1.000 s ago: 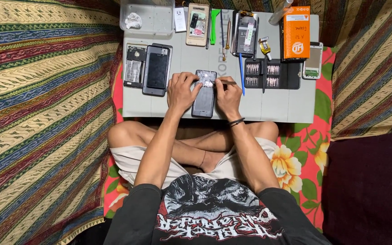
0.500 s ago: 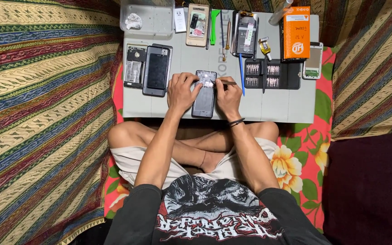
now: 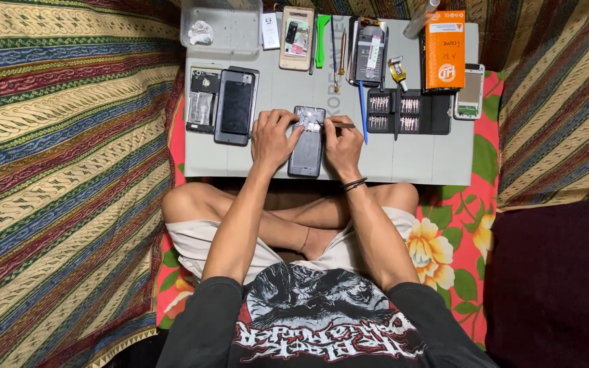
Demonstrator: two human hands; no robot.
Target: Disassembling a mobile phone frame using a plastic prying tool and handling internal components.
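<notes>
**Opened phone under the tool**

Currently the left hand fingers clamp the opened phone flat on the grey surface. Right hand fingers pinch a thin tool at its upper end. Best kept low-angle, phone pinned, light pressure.

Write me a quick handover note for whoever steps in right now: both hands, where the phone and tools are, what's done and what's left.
Left hand steadies the opened phone on the grey mat.
Right hand holds a thin tool, tip at the phone's exposed upper end.
Bit set case lies right of the hands; two more phones lie left.
Done: back is off.
Left: work inside the upper end, apparently; too small to tell more.
</notes>
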